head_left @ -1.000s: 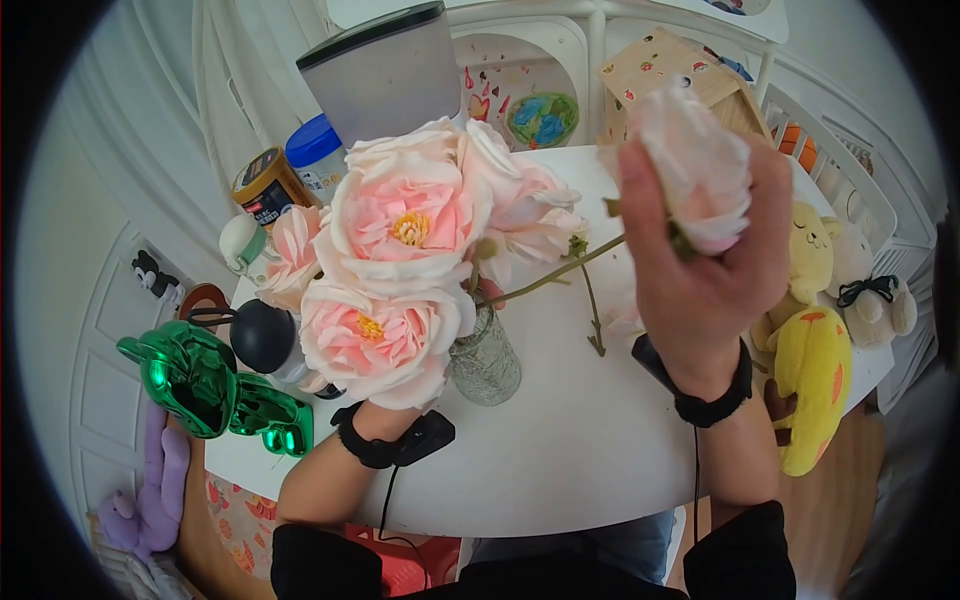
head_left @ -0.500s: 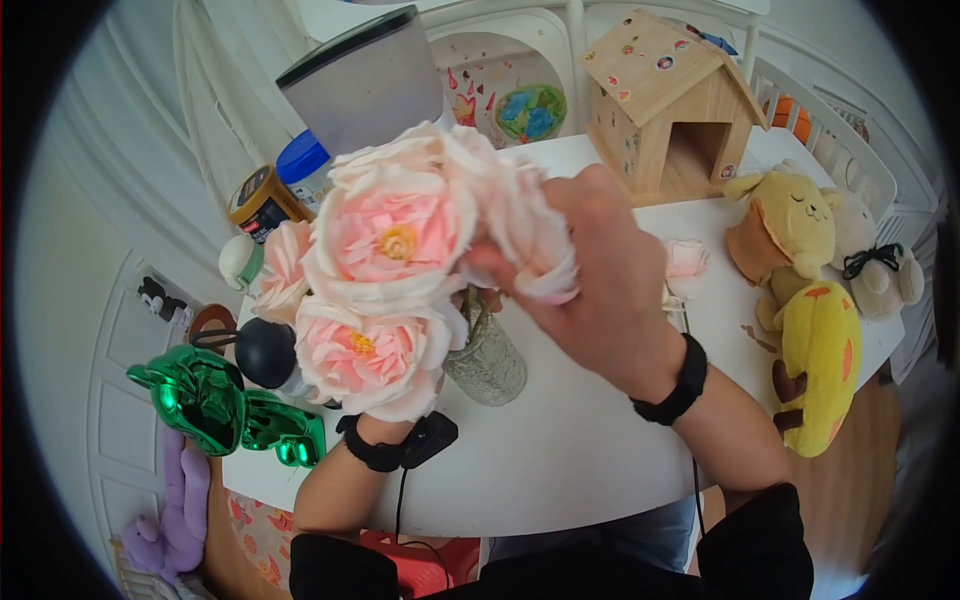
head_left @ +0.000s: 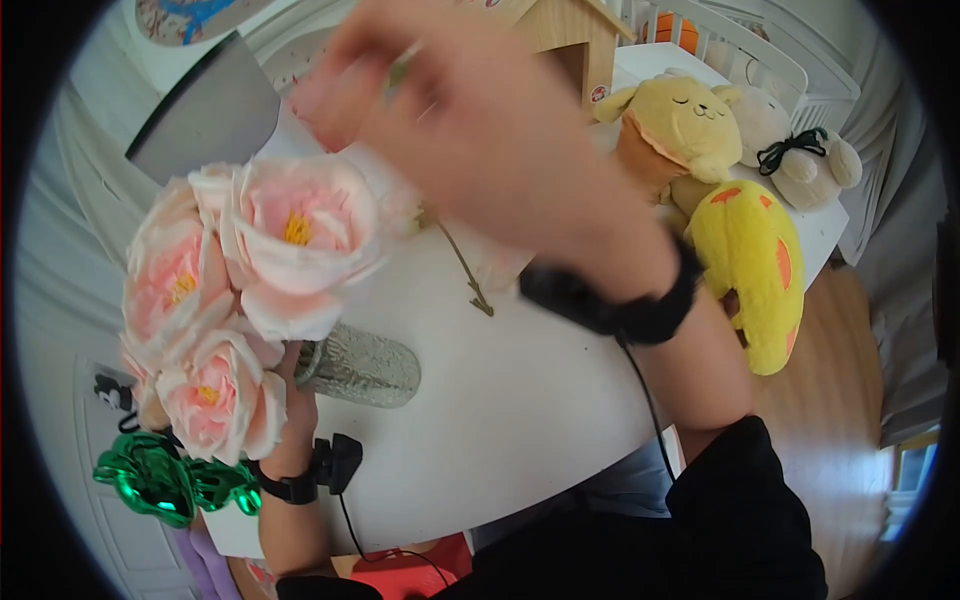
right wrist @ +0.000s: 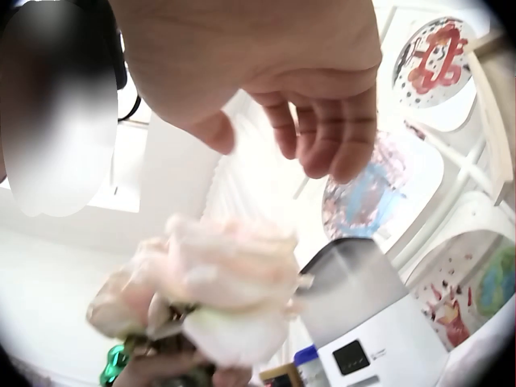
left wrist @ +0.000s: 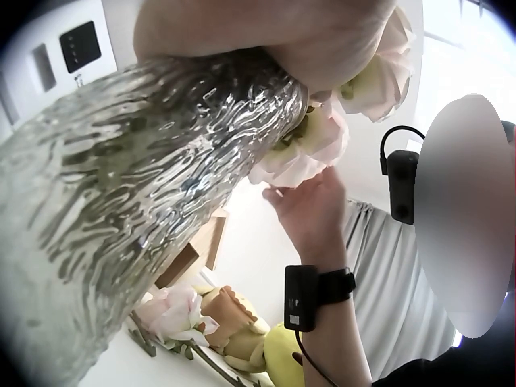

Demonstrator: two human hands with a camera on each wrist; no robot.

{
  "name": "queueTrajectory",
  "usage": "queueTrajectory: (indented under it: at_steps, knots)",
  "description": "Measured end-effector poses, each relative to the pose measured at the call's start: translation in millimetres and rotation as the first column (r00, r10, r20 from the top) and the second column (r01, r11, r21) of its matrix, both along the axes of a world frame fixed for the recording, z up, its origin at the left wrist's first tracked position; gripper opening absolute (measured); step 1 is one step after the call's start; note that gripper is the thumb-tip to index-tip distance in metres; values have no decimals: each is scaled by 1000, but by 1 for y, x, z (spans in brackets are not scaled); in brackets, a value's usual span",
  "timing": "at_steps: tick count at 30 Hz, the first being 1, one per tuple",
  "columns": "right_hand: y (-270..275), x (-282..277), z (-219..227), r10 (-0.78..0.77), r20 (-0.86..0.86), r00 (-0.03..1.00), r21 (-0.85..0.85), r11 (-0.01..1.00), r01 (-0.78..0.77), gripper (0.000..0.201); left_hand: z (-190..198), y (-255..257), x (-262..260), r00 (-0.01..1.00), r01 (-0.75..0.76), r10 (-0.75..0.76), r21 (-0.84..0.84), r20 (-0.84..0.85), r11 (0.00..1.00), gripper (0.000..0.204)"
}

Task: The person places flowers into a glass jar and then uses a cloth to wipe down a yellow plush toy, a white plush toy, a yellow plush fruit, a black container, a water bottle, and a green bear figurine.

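Observation:
Several pale pink roses [head_left: 300, 230] lean left from the mouth of a textured glass vase [head_left: 368, 368]. The left hand [head_left: 292, 425] grips the vase around its neck; in the left wrist view that hand [left wrist: 266, 32] lies across the top of the glass [left wrist: 153, 185]. The right hand [head_left: 480, 140], blurred, is raised above and right of the blooms. Its fingers [right wrist: 322, 137] bend loosely around nothing in the right wrist view, above the roses [right wrist: 234, 274]. One loose rose [left wrist: 173, 313] lies on the table, with a stem [head_left: 460, 265] nearby.
Plush toys [head_left: 685, 125], among them a yellow one [head_left: 750, 270], line the table's right side, beside a wooden house [head_left: 570, 35]. A grey-lidded container [head_left: 210, 110] stands behind the roses, a shiny green figure [head_left: 155, 480] at left.
My right hand has let go of the rose it held at the bunch and moved up and away. The bunch now tilts more to the left, and the head view has shifted right.

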State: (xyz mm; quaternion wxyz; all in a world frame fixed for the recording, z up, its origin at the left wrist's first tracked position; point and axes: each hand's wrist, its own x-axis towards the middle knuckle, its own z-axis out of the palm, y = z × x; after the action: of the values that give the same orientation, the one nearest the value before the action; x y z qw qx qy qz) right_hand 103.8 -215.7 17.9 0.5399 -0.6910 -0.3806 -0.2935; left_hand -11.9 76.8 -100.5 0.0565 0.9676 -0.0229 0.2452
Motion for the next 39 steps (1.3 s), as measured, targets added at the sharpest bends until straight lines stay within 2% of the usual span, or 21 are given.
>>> queueTrajectory:
  at_steps: [1, 3, 5, 7, 8, 10, 11, 14, 16, 18, 20, 21, 23, 24, 25, 27, 28, 29, 32, 38, 39]
  knots:
    - [-12, 8, 1, -180, 2, 984, 2, 984, 180, 28, 1, -4, 1, 1000, 7, -7, -134, 1, 991, 60]
    - [-41, 30, -11, -460, 23, 888, -326, 836, 442, 20, -1, -2, 2, 998, -40, 35, -96, -49, 995, 59]
    - [-50, 33, -30, -685, 43, 728, -692, 505, 516, 21, 4, -6, -1, 1000, -24, 23, -27, -20, 999, 48]
    - [-48, 34, -37, -697, -86, 712, -900, 360, 245, 24, 1, -6, 0, 1000, 2, -1, -111, 12, 994, 42]
    - [-45, 31, -36, -697, -84, 712, -899, 360, 247, 24, -1, -5, 1, 999, 31, -23, -192, 47, 981, 36]
    - [-35, 24, -34, -737, -219, 639, -965, 259, -33, 20, -6, -1, -1, 984, 82, -72, -61, 162, 995, 33]
    - [-33, 23, -36, -735, -218, 642, -966, 258, -32, 20, -8, 1, -3, 956, 115, -131, 76, 261, 991, 31]
    - [-31, 27, -52, -705, -171, 688, -964, 265, 32, 15, -5, -4, -1, 947, 138, -155, 80, 283, 987, 36]
    - [-32, 34, -58, -703, -83, 706, -895, 364, 258, 13, -9, 1, 1, 946, 157, -166, 55, 277, 986, 35]
    - [-34, 40, -51, -696, -22, 717, -860, 379, 341, 14, -8, 2, -2, 946, 174, -176, 32, 274, 984, 35]
    - [-34, 36, -38, -685, 77, 724, -717, 467, 518, 18, 2, 1, -9, 949, 208, -270, 320, 163, 924, 43]
    - [-32, 31, -32, -679, 113, 725, -599, 535, 595, 18, -5, 5, -9, 953, 189, -253, 328, 165, 925, 43]
    - [-28, 17, -14, -646, 246, 722, -267, 671, 691, 17, -19, 16, -9, 986, 166, -165, -39, 35, 985, 49]
    - [-29, 11, -7, -601, 271, 752, -175, 737, 652, 17, -15, 18, -12, 990, 138, -137, -18, 35, 990, 49]
    - [-18, 11, -6, -586, 260, 768, -158, 758, 632, 17, -6, 6, -8, 976, 219, -213, -158, 57, 963, 43]
    - [-60, 3, -22, -527, 201, 825, -68, 833, 549, 17, 8, -24, 6, 926, 376, -353, -418, 135, 827, 31]
    - [-70, -4, -29, -498, 176, 849, -22, 861, 509, 17, 13, -31, 9, 890, 449, -414, -530, 192, 719, 26]
    - [-66, -27, -37, -469, 154, 870, 25, 882, 471, 17, 12, -30, 9, 737, 434, -622, -891, 265, 134, 36]
    - [-77, -43, -45, -390, 109, 914, 173, 913, 369, 18, 26, -45, 12, 817, 355, -536, -918, 211, 179, 31]
    - [-71, -70, -36, -269, 77, 960, 443, 872, 208, 18, 26, -47, 14, 809, 416, -537, -878, 238, 237, 39]
    - [-89, -73, -42, -251, 77, 965, 481, 857, 184, 18, 24, -47, 16, 799, 440, -531, -875, 280, 201, 42]
